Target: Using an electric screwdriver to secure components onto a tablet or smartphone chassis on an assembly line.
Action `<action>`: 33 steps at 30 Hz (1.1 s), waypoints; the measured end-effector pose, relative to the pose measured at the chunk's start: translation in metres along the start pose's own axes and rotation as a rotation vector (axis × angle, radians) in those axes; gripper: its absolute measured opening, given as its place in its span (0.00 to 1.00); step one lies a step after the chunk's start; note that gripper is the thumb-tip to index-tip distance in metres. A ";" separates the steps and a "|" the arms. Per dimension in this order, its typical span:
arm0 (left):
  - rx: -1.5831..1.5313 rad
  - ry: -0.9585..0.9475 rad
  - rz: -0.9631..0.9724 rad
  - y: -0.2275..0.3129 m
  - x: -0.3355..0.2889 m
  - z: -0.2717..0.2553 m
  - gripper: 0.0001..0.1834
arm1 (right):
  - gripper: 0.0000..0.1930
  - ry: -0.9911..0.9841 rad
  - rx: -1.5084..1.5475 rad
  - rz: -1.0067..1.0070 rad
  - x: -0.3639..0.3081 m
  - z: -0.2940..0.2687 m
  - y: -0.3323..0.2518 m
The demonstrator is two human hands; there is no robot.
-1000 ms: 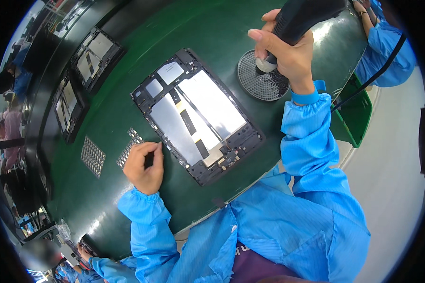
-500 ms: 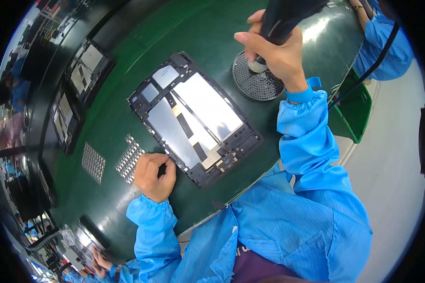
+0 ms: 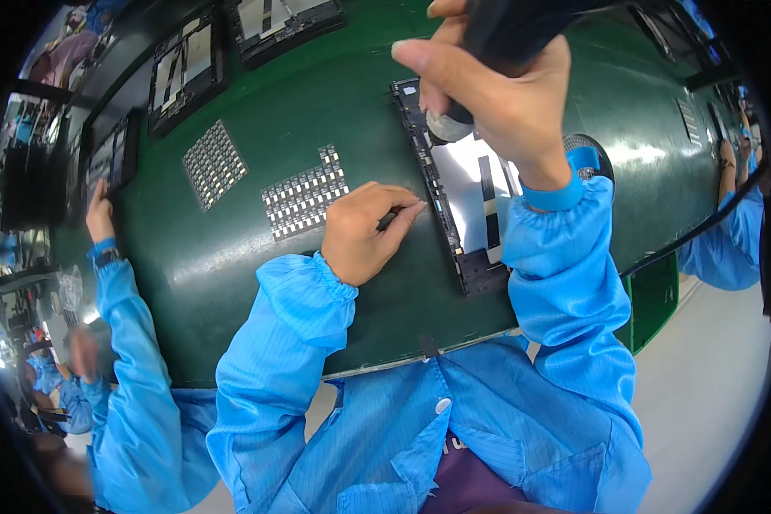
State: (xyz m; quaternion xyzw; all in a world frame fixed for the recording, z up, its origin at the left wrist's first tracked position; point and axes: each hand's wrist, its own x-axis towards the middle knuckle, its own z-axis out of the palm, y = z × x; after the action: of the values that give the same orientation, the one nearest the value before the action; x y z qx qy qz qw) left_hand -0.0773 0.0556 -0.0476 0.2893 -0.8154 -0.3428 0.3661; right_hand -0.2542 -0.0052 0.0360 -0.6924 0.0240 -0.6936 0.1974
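Observation:
My right hand [image 3: 518,107] grips a black electric screwdriver [image 3: 510,34] from above, fingers wrapped round its body. Its pale lower end [image 3: 448,128] is over the upper part of an opened tablet [image 3: 467,193] with silver panels and dark ribbon cables; whether it touches cannot be made out. My right hand and sleeve hide the tablet's right side. Just left of the tablet's long edge, my left hand [image 3: 364,231] is closed in a pinch, with something dark showing between thumb and fingers. Beside that hand lies a sheet of small parts [image 3: 304,201] in rows.
A second parts sheet [image 3: 215,164] lies farther left. Other opened tablets [image 3: 184,68] stand along the far side. Behind my right wrist is a round perforated screw tray [image 3: 604,154]. A green bin [image 3: 655,300] is at right. A co-worker's hand [image 3: 100,218] reaches in at left.
My right hand has brought the screwdriver from the round screw tray to over the tablet. My view has swung left, and a co-worker's arm now shows more at left. My left hand stays pinched beside the tablet.

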 end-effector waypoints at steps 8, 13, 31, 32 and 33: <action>-0.169 0.135 -0.198 -0.002 -0.004 0.000 0.07 | 0.14 0.392 -0.231 0.906 0.001 0.027 -0.023; -0.106 0.118 -0.173 -0.003 -0.006 -0.003 0.05 | 0.15 0.377 -0.231 0.897 -0.004 0.026 -0.008; -0.068 -0.023 0.479 0.020 -0.018 0.017 0.19 | 0.12 0.262 -0.334 0.640 -0.019 0.028 -0.007; -0.023 -0.045 0.507 0.029 -0.027 0.021 0.17 | 0.13 0.294 -0.353 0.683 -0.016 0.037 -0.008; 0.035 -0.055 0.558 0.039 -0.029 0.030 0.19 | 0.13 0.335 -0.400 0.721 -0.013 0.038 -0.011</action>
State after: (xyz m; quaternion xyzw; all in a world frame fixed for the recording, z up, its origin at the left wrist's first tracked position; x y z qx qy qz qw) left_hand -0.0931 0.1101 -0.0441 0.0504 -0.8789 -0.2222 0.4191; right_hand -0.2206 0.0182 0.0282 -0.5423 0.4294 -0.6647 0.2823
